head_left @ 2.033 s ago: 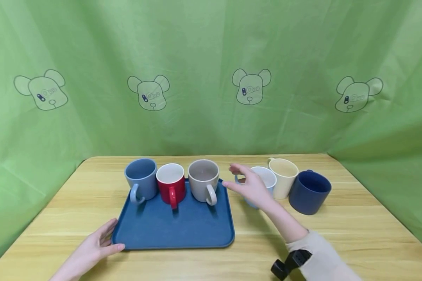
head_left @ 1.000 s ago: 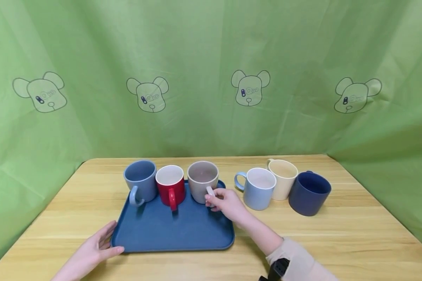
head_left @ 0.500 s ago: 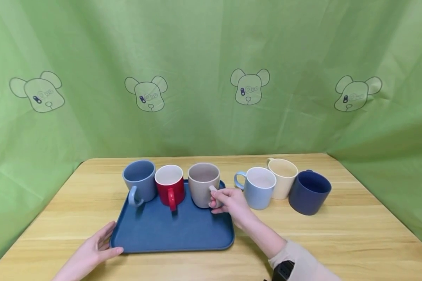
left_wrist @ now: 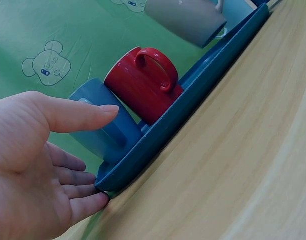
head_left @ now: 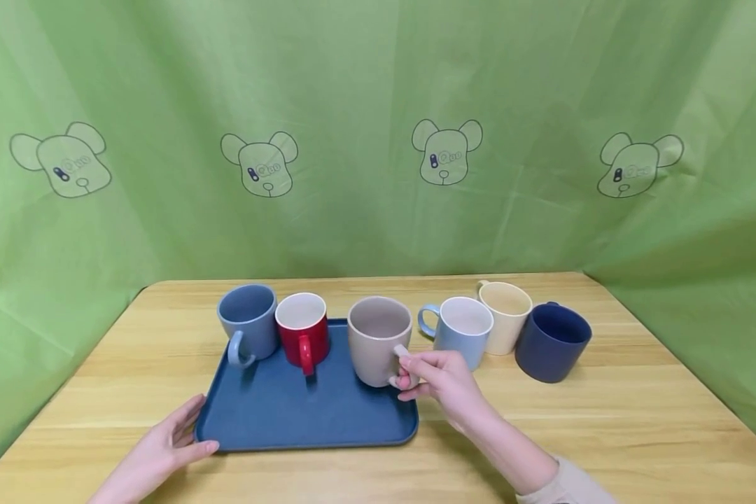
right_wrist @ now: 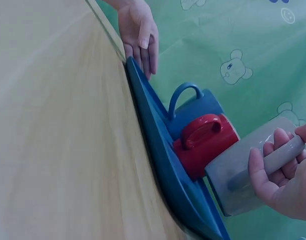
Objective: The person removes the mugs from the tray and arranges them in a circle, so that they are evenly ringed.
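Observation:
My right hand (head_left: 450,388) pinches the handle of a grey mug (head_left: 372,357), thumb on top and fingers curled through it. The mug hangs upright over the right part of a dark blue tray (head_left: 302,420); in the left wrist view a gap shows between its base (left_wrist: 192,37) and the tray. At the tray's near left corner my left hand (head_left: 154,451) rests with fingers extended against the edge, its thumb raised over the rim in the left wrist view. A red mug (head_left: 320,337) with a white inside and a blue mug (head_left: 261,336) stand along the tray's far side.
Right of the tray, a light blue mug (head_left: 460,341), a cream mug (head_left: 505,329) and a navy mug (head_left: 547,353) stand close together on the wooden table (head_left: 642,413). A green curtain (head_left: 353,231) with printed bear heads hangs behind.
My right hand came from beside the light blue mug, took the grey mug's handle, then lifted it off the tray and moved it rightward and nearer. My left hand stayed at the corner.

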{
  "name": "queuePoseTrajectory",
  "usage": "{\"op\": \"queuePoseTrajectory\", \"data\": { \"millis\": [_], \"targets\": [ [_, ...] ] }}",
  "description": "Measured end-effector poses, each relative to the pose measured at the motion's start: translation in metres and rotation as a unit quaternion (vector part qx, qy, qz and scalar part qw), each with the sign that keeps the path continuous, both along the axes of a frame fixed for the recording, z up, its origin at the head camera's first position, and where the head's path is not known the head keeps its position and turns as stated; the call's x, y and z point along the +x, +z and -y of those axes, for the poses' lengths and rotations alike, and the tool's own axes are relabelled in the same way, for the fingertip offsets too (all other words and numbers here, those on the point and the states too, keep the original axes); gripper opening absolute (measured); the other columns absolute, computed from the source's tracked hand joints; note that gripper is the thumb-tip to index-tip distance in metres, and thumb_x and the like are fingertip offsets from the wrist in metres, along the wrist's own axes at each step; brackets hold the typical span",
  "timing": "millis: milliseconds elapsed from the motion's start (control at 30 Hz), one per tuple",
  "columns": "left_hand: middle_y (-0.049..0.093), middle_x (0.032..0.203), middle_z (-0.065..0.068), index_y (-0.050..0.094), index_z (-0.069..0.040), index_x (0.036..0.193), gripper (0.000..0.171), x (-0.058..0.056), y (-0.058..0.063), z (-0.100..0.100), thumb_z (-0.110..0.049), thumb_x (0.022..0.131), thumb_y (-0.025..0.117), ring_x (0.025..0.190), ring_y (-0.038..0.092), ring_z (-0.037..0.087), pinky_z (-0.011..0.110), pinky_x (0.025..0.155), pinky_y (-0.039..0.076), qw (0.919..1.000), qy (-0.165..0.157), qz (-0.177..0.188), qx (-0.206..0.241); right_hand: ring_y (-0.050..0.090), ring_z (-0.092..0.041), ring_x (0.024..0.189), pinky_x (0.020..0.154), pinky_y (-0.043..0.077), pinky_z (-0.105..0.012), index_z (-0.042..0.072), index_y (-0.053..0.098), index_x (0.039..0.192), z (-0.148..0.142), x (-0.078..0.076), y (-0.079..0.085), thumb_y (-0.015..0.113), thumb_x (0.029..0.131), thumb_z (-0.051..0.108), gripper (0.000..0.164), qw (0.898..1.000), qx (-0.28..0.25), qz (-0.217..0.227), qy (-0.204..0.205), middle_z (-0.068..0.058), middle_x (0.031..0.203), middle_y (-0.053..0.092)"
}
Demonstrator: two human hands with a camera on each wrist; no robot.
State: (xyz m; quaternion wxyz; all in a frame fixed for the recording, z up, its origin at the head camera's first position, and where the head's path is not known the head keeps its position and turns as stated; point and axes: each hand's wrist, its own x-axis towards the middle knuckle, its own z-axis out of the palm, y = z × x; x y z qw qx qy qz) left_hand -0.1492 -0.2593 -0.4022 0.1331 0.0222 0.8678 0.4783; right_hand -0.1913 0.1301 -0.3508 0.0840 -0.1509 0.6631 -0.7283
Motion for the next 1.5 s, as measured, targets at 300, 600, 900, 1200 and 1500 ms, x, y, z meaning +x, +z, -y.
{"op": "queuePoseTrajectory", "data": {
  "millis": [300,600,900,1200,1500],
  "targets": [
    [0.015,0.144,0.036,0.013,0.016,0.14,0.087,0.001,0.003,-0.002,-0.026,0.086,0.066,0.128,0.029,0.048,0.048,0.101,0.036,1.0,0.005,0.001,-0.002,0.063,-0.012,0.07,0.069,0.057,-0.036,0.012,0.07,0.083,-0.031,0.026,0.006,0.05,0.092,0.001,0.025,0.998,-0.035,-0.042,0.026,0.0,0.069,0.064],
    [0.014,0.144,0.037,0.012,0.017,0.14,0.087,0.002,0.004,-0.003,-0.025,0.087,0.066,0.128,0.028,0.048,0.049,0.101,0.035,1.0,0.004,0.005,0.003,0.063,-0.01,0.069,0.069,0.057,-0.037,0.01,0.069,0.083,-0.065,0.048,0.0,0.042,0.094,-0.005,0.033,0.997,-0.045,-0.057,0.026,0.0,0.074,0.067],
    [0.015,0.143,0.037,0.011,0.016,0.14,0.087,0.003,0.004,-0.003,-0.025,0.086,0.066,0.128,0.028,0.048,0.049,0.101,0.035,0.9999,0.007,0.006,0.006,0.065,-0.013,0.074,0.072,0.057,-0.039,0.006,0.07,0.087,-0.093,0.062,-0.01,0.039,0.094,-0.007,0.035,0.998,-0.034,-0.055,-0.011,-0.004,0.078,0.067],
    [0.013,0.144,0.037,0.01,0.015,0.141,0.09,0.001,0.003,-0.004,-0.028,0.085,0.067,0.129,0.026,0.049,0.051,0.102,0.034,0.9997,0.01,0.021,0.002,0.066,-0.017,0.078,0.075,0.056,-0.041,0.001,0.071,0.089,-0.112,0.07,-0.022,0.041,0.096,-0.003,0.031,0.998,-0.025,-0.021,-0.052,-0.006,0.078,0.066],
    [0.013,0.144,0.038,0.01,0.016,0.141,0.089,0.003,0.003,-0.003,-0.026,0.086,0.066,0.128,0.026,0.05,0.051,0.102,0.033,0.9999,-0.001,0.01,0.013,0.067,-0.025,0.077,0.074,0.056,-0.041,-0.001,0.071,0.086,-0.115,0.073,-0.025,0.041,0.097,-0.001,0.031,0.996,-0.039,0.004,-0.082,-0.007,0.077,0.065]
  ]
}}
